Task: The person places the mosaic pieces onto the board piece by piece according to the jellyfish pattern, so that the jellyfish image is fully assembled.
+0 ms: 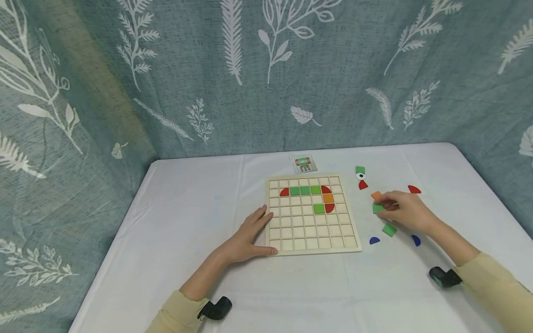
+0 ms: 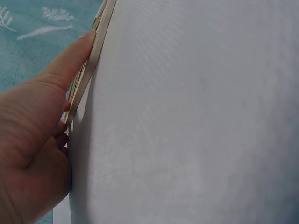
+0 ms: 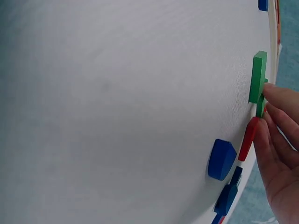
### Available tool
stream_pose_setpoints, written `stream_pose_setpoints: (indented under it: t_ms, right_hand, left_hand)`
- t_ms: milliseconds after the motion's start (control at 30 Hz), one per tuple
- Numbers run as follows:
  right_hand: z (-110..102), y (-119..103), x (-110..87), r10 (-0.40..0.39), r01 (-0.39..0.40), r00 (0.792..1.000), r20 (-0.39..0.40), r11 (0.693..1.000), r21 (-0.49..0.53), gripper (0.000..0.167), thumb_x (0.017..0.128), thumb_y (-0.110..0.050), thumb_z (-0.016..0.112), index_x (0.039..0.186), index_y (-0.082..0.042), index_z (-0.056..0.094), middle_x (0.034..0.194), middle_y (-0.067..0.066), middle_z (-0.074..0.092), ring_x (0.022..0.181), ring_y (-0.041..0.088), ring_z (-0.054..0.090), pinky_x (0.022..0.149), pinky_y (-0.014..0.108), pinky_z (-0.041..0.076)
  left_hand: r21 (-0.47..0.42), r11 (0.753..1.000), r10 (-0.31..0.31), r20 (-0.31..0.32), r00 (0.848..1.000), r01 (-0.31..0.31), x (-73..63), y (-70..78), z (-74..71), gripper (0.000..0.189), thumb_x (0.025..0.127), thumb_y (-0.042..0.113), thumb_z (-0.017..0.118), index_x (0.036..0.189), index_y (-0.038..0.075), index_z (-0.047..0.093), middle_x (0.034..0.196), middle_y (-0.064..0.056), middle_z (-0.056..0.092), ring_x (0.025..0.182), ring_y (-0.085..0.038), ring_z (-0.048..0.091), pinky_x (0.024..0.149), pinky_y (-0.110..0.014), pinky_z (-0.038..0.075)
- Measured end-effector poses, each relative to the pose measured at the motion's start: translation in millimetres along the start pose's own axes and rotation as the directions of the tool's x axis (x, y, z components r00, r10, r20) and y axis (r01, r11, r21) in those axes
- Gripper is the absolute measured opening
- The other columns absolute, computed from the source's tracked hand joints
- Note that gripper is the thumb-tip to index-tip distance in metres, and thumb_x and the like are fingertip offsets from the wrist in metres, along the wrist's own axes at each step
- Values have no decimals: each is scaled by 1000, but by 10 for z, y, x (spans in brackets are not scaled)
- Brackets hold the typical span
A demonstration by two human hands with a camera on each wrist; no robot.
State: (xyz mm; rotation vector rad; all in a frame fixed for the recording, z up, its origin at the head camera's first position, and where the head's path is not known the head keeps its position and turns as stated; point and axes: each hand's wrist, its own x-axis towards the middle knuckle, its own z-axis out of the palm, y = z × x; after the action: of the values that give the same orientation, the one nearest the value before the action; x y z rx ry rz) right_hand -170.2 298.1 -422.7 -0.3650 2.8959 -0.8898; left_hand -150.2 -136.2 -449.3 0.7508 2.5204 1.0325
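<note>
A wooden grid board (image 1: 287, 247) lies on the table with several red, green and orange tiles set in its upper cells. My left hand (image 1: 248, 238) rests at the board's left side, fingers spread along the edge and thumb on the near left corner. In the left wrist view, the thumb (image 2: 70, 60) touches the board's rim (image 2: 88, 70). Right of the board, my right hand (image 1: 405, 210) pinches a green square tile (image 1: 377, 208) between thumb and fingers. An orange tile (image 1: 376, 195) lies just beyond it, another green tile (image 1: 389, 230) on the near side.
A small pattern card (image 1: 303, 163) lies behind the board. Loose pieces lie at the right: a green square (image 1: 360, 169), a white eye disc (image 1: 360, 176), red pieces (image 1: 363, 185) (image 1: 414, 189) and blue half-rounds (image 1: 374, 240) (image 1: 416, 240). A patterned curtain (image 1: 258, 115) hangs behind the table.
</note>
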Motion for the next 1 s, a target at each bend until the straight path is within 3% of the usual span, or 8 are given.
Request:
stream_pose_setpoints:
  t_ms: [267,567,767,867,1000]
  right_hand:
    - [72,-145,129,-72,72,997,-5,997,12,23,86,-13,75,106,-4,71,93,2,68,87,20,62,82,42,54]
    - [54,-138,81,-57,61,992,116,998,-28,30,83,-18,79,108,-5,69,94,-1,64,88,18,59,76,34,53]
    - [68,-121,69,-60,60,996,62,998,-2,26,84,-14,78,106,-6,68,91,-2,64,86,17,58,78,35,53]
    - [116,-204,112,-52,50,998,26,997,55,24,85,-14,77,106,-6,68,93,1,66,88,18,60,82,39,54]
    - [236,-402,251,-109,105,994,23,984,146,23,84,-14,77,105,-7,69,96,2,66,90,19,60,83,38,55]
  left_hand:
    - [-7,1000,-12,3,1000,12,1,-16,-9,97,82,39,79,156,9,24,164,-7,4,149,-27,0,115,-54,13]
    - [-8,1000,-15,8,1000,15,-16,2,-10,96,82,38,79,155,6,24,163,-8,4,149,-28,0,115,-55,13]
    - [-8,1000,-12,4,1000,12,-6,5,-7,96,82,38,78,155,7,24,163,-8,4,149,-29,0,115,-56,12]
    - [-10,1000,-8,8,1000,8,-5,11,-9,96,83,39,78,155,7,24,163,-9,4,149,-30,0,115,-56,12]
    - [-15,1000,-7,5,1000,7,-4,11,-2,95,83,38,79,155,6,25,163,-10,5,149,-31,1,115,-57,12]
